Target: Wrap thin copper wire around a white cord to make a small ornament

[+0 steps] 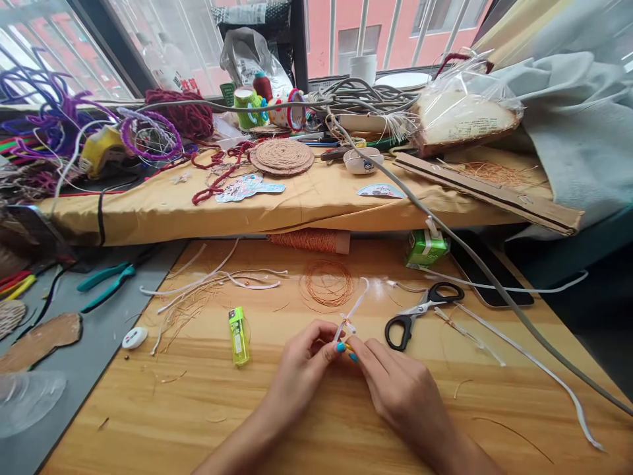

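Observation:
My left hand (304,366) and my right hand (395,386) meet over the wooden table (297,422), fingertips pinched together on a thin white strip (353,310) that rises up and away from them. A small knot or wrap sits on the strip just above my fingers. Black-handled scissors (420,310) lie just right of the hands, blades shut. A green lighter (239,335) lies to the left. A coil of copper wire (326,284) rests beyond the hands.
Loose white strips (212,284) and copper scraps litter the table's left. Teal pliers (106,280) lie far left. A grey cable (494,290) crosses diagonally at right. A green carton (426,247) and a cluttered cloth-covered shelf (316,204) stand behind.

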`<state>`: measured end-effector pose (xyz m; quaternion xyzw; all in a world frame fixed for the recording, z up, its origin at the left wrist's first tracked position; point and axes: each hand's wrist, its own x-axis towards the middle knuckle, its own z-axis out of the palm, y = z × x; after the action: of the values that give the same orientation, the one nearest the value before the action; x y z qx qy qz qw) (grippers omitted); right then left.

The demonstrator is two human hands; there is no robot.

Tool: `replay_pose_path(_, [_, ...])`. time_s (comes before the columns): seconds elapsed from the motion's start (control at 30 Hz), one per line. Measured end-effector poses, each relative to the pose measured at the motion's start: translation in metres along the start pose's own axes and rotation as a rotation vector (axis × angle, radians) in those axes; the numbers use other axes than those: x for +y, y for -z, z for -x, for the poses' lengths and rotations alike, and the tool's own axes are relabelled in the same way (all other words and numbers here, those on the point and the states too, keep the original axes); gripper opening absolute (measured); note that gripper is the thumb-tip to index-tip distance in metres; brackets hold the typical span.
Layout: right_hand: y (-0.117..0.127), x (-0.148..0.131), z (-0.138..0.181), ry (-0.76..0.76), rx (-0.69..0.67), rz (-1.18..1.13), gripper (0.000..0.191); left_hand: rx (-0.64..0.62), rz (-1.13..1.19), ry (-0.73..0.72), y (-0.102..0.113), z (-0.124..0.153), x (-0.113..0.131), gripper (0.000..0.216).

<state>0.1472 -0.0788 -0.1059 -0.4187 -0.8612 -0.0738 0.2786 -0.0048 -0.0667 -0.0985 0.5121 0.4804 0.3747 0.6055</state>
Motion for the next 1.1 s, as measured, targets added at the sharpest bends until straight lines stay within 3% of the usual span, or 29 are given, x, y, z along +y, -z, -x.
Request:
replay_pose_path(0.3, [-0.001, 0.001, 0.000, 0.031, -0.065, 0.041, 0.029, 0.055, -0.091, -0.030, 0.002, 0.000, 0.001, 0.017])
replay_pose_path(0.5, [-0.002, 0.002, -0.001, 0.015, -0.071, 0.098, 0.028, 0.025, -0.077, -0.098, 0.001, -0.003, -0.003, 0.016])
replay_pose_path(0.7, [-0.001, 0.006, -0.003, -0.023, -0.137, 0.233, 0.025, 0.081, -0.139, -0.294, 0.003, -0.007, -0.005, 0.044])
replay_pose_path(0.93, [-0.001, 0.009, -0.005, 0.070, -0.169, 0.253, 0.022, 0.142, -0.458, -0.448, 0.017, -0.021, -0.001, 0.016])
replay_pose_path(1.1, [-0.005, 0.006, -0.007, 0.061, -0.142, 0.279, 0.020, 0.208, -0.496, -0.480, 0.019, -0.036, -0.003, 0.009])
